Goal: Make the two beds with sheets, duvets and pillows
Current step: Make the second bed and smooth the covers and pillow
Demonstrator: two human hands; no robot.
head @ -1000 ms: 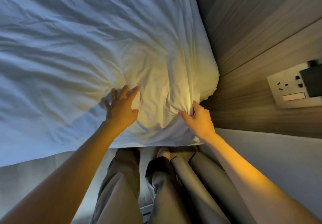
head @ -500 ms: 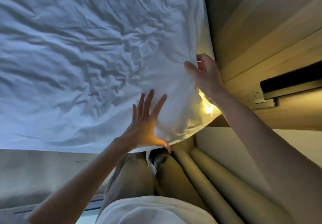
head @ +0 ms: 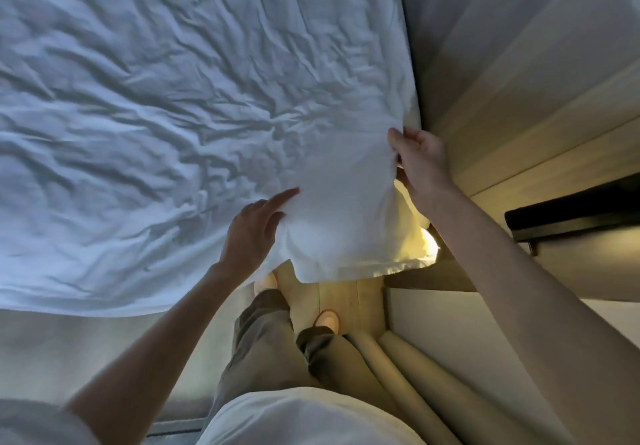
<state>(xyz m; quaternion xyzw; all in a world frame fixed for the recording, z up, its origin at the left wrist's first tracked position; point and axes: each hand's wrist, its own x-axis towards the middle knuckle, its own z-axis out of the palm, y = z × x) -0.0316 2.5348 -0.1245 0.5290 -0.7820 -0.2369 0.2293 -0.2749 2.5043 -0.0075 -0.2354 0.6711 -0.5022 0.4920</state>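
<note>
**Both hands grasp the lifted sheet corner, centre right of frame**

Head view. White sheet (head: 173, 115), heavily creased, fills the upper left and centre of the frame, spread over the bed. Its near edge runs across the left at mid-height, with the pale bed side (head: 69, 358) below it at lower left. The sheet corner is raised at centre right and hangs over the floor (head: 304, 292), hem loose at the bottom.

Left hand (head: 252, 233), centre of frame, clutches a bunch of fabric at the corner's left edge. Its fingers are curled into the cloth, with the index finger straight, lying on the sheet and pointing up-right. Right hand (head: 420, 160), right of centre, pinches the sheet's right edge with the thumb on the near face and the fingers behind the cloth (fingertips hidden). The hands are apart, with the corner held between them.

Warm yellow glow (head: 415, 244) shows under the raised corner; its source is hidden. Wood-panel wall (head: 519, 115) fills the upper right, just beside the sheet's right edge. Dark ledge (head: 571, 212) sits on the wall at the right edge of the frame.

Bottom centre: white shirt (head: 304, 417), olive trousers (head: 263, 347) and two light slippers (head: 327, 320) on the pale wood floor. Two pale rounded rolls (head: 415, 368) run diagonally at lower right, beside the right leg; cannot tell what they are.
</note>
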